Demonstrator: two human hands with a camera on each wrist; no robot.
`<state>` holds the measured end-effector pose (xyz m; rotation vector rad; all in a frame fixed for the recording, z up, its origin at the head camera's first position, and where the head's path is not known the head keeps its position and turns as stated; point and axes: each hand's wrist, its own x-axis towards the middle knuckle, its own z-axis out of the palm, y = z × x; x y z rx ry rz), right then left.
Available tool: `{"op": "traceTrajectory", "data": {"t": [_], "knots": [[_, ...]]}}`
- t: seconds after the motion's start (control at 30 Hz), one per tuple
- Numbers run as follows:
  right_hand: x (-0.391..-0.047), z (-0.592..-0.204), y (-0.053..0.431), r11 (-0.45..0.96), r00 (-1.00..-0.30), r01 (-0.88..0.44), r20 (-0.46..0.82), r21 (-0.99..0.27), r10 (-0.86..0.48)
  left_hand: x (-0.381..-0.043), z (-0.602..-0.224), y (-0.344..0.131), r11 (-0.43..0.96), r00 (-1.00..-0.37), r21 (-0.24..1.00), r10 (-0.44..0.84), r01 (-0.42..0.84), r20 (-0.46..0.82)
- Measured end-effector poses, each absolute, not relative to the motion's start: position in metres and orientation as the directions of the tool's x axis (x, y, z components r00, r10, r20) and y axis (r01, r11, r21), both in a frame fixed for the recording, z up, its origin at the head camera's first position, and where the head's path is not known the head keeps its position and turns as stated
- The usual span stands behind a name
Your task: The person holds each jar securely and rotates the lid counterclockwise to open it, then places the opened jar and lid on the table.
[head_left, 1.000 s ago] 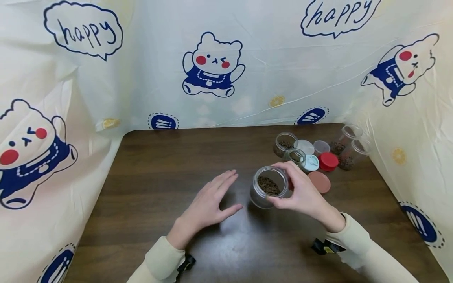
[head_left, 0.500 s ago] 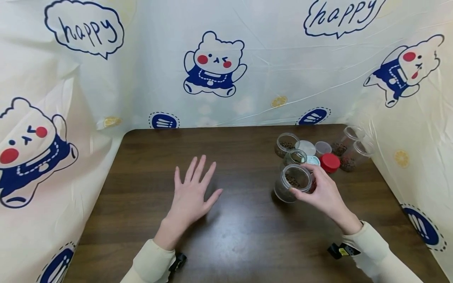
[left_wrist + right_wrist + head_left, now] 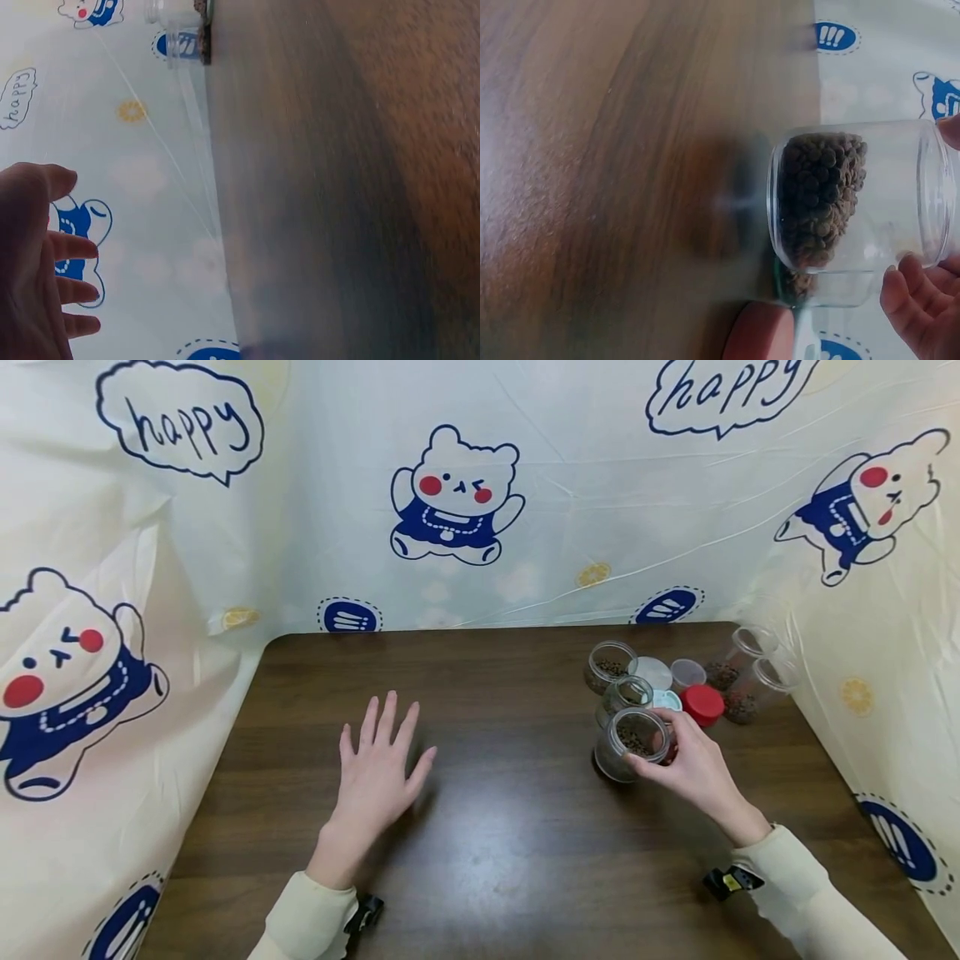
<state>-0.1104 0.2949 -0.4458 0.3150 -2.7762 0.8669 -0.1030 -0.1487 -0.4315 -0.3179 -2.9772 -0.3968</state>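
My right hand (image 3: pixel 693 768) grips a clear wide-mouthed jar (image 3: pixel 617 760) by its rim, thumb on the near side and fingers on the far side. In the right wrist view, brown pellets (image 3: pixel 817 195) fill the jar's lower part, and its base is close to the tabletop. The jar has no lid and stands upright, just in front of a smaller clear jar (image 3: pixel 622 700). On the left, my left hand (image 3: pixel 375 777) is held over the table with fingers spread, holding nothing. A pink lid (image 3: pixel 757 334) shows beside the jar in the right wrist view.
Behind the gripped jar are another pellet jar (image 3: pixel 609 670), a white lid (image 3: pixel 652 673), a light blue lid (image 3: pixel 667 700), a small translucent cup (image 3: pixel 687 674) and a red lid (image 3: pixel 703 704). Two tall clear containers (image 3: pixel 742 703) with dark contents stand near the right edge. Printed cloth surrounds the table.
My right hand has carried the pellet jar to the right and slightly back, toward the other containers. The left hand has moved left, away from the jar, its fingers spreading.
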Motion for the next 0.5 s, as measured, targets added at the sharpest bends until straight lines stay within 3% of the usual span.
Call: {"op": "traceTrajectory", "data": {"t": [0.5], "knots": [[-0.115, -0.457, 0.313, 0.781, -0.963, -0.261, 0.207, -0.568, -0.171, -0.108, -0.436, -0.159, 0.946, -0.981, 0.27, 0.147, 0.177, 0.127]]}}
